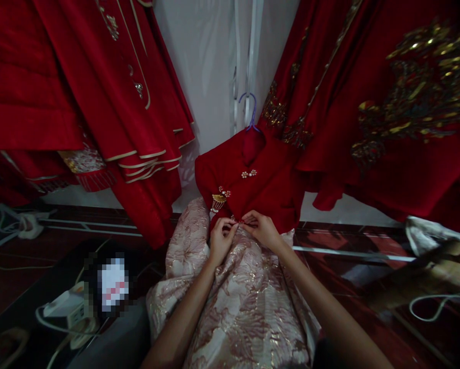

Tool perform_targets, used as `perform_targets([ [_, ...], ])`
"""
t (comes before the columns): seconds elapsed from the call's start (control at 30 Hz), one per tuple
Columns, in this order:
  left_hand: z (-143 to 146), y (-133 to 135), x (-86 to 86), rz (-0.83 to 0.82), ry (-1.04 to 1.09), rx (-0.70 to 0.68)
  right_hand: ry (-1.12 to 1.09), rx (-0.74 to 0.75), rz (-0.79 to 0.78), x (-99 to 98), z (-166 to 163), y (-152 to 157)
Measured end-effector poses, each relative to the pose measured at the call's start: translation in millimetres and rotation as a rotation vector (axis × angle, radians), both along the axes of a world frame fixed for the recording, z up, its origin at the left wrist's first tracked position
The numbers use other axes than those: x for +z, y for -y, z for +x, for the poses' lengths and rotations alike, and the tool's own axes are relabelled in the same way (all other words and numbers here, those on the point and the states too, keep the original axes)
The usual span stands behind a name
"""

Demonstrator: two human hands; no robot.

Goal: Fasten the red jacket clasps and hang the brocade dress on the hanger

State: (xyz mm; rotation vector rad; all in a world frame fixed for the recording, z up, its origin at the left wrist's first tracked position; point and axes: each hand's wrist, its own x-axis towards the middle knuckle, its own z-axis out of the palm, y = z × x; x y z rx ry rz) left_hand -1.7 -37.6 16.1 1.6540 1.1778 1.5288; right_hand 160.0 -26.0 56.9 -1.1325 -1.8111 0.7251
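Note:
A red top (260, 189) with a stand-up opening at the neck hangs from a purple hanger (253, 115). Small pearl flower ornaments (249, 174) and a gold fan-shaped pendant (218, 202) decorate its front. At the top's lower front, my left hand (222, 240) is closed in a pinch. My right hand (263, 230) pinches right beside it, the fingertips of both nearly meeting. What lies between them is too small to make out. Pale pink and gold brocade fabric (253, 302) spreads below the hands, over the lap.
Red garments with cream piping (138, 123) hang on the left. More red garments with gold sequin work (425, 87) hang on the right. A white power strip (70, 307) with cables lies at lower left, near a blurred-out object (113, 284). A pale rail (353, 252) runs low behind.

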Motion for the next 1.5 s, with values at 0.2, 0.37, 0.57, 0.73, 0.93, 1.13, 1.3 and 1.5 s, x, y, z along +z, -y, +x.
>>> perform_targets([
  [0.2, -0.2, -1.0, -1.8, -0.069, 0.040, -0.048, -0.056, -0.008, -0.004, -7.7, -2.0, -3.3],
  [0.37, 0.7, -1.5, -2.2, -0.055, 0.061, 0.000, -0.053, -0.015, -0.029, -7.8, -3.0, -3.2],
  [0.57, 1.5, 1.1, -2.5, -0.040, 0.090, 0.024, -0.019, -0.011, -0.067, -3.2, -5.1, 1.0],
  [0.73, 0.8, -5.7, 5.1, -0.109, 0.238, -0.071, 0.015, 0.051, -0.107, 8.4, 3.9, 0.3],
  [0.93, -0.2, -42.7, 46.9, -0.194, 0.680, -0.111, -0.011, 0.294, -0.278, 39.1, 29.7, 4.9],
  [1.13, 3.9, -59.3, 63.7, -0.358, 0.859, -0.225, -0.053, 0.340, -0.306, 45.1, 32.7, 6.7],
  [1.3, 7.7, -61.5, 62.0, -0.368, 0.811, -0.137, -0.049, 0.326, -0.296, 40.0, 27.6, 6.6],
  [1.5, 14.5, -62.1, 74.8, -0.506, 0.725, -0.150, -0.022, 0.325, -0.281, 37.8, 29.8, 5.1],
])
